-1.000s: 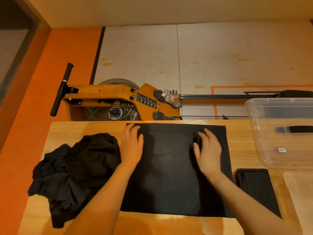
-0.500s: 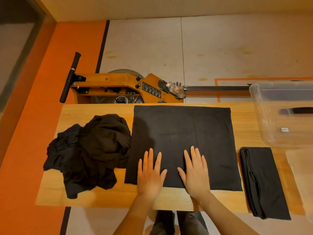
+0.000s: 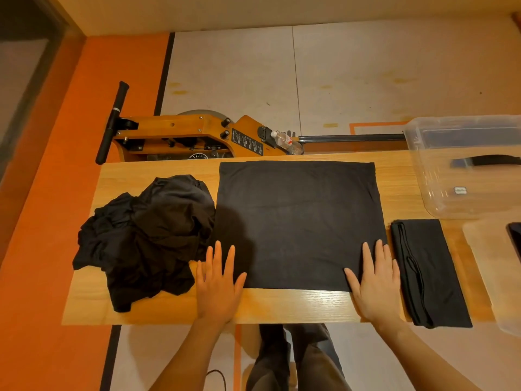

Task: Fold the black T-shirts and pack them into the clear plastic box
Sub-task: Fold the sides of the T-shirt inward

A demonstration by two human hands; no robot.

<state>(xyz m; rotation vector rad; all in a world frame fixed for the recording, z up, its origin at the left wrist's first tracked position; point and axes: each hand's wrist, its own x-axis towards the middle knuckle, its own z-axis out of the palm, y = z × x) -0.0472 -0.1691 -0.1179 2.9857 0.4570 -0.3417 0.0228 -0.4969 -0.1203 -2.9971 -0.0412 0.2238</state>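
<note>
A black T-shirt (image 3: 298, 221) lies flat as a square in the middle of the wooden table (image 3: 296, 306). My left hand (image 3: 218, 280) rests flat, fingers spread, on its near left corner. My right hand (image 3: 375, 277) lies flat on its near right corner. A heap of crumpled black T-shirts (image 3: 146, 238) sits to the left, touching the flat one. A folded black T-shirt (image 3: 428, 272) lies to the right. The clear plastic box (image 3: 462, 167) stands at the far right of the table.
A clear lid (image 3: 490, 266) lies near the right edge with a dark phone (image 3: 516, 238) on it. Beyond the table stands an orange rowing machine (image 3: 197, 136) with a plastic bottle (image 3: 286, 141) on it. My legs show below the table's near edge.
Both hands slid outward along the near edge of the flat T-shirt, from its middle to its two corners. Before that they came from the far part toward me.
</note>
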